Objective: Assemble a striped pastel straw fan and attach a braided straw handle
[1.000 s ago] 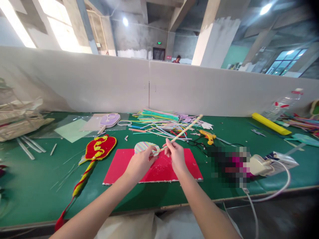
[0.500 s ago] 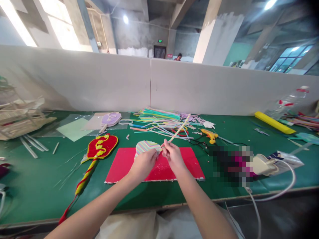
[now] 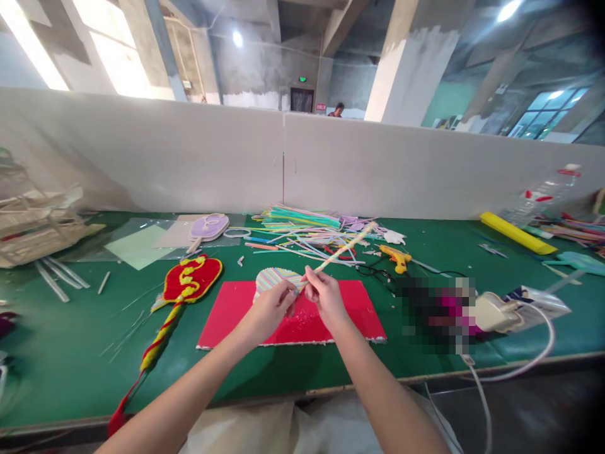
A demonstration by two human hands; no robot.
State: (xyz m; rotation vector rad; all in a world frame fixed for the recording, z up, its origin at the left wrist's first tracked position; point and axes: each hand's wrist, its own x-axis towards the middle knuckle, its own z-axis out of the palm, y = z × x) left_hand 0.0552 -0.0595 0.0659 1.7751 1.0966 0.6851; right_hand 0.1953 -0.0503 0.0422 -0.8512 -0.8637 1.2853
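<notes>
A rounded, pastel-striped fan piece (image 3: pixel 275 277) lies tilted over a red board (image 3: pixel 350 321). My left hand (image 3: pixel 274 307) is closed at its lower right edge, covering part of it; the exact grip is partly hidden. My right hand (image 3: pixel 325 295) pinches a pale yellow, fuzzy-looking stick (image 3: pixel 350 244) near its lower end. The stick slants up and to the right, away from me. Its lower end runs in between both hands, close to the striped piece, and the join is hidden by my fingers. Small pale bits are scattered on the red board.
Behind the board lies a pile of pastel pipe cleaners (image 3: pixel 302 221). To the left are a red-and-yellow fan (image 3: pixel 201 279) and a purple fan (image 3: pixel 210 227). A yellow glue gun (image 3: pixel 396 257) with cables, a white plug (image 3: pixel 491 310) and a plastic bottle (image 3: pixel 543 195) stand right.
The stick has tilted lower and its far tip has shifted right. My left fingers have loosened slightly and moved a little left and down. The view has shifted slightly.
</notes>
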